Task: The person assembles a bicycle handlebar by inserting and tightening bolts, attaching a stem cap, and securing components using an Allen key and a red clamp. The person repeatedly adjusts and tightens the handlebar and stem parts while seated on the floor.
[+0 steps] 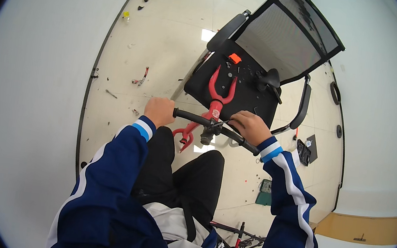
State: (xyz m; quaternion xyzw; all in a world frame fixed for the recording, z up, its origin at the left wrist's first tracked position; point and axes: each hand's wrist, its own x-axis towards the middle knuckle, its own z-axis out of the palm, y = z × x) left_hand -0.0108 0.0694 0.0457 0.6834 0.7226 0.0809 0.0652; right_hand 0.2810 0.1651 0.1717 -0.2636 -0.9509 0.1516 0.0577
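My left hand (160, 111) is closed around the left end of a black handlebar (190, 116). My right hand (250, 127) is beside the clamp at the bar's middle, fingers pinched on a thin metal tool (225, 122) that looks like a hex key. Its tip reaches toward the black stem (207, 136). Behind the bar is a red bike frame part (216, 105), its far forked end over the chair seat. Another red forked end (185, 136) shows near my knees. How the red pieces join is hidden behind the bar.
A black office chair (248, 100) stands ahead, holding a bike saddle (269, 79), an orange item (235, 58) and several small parts. An open black tool case (303, 152) lies on the floor at right. Near my lap is a dark bike frame (238, 243). Walls flank both sides.
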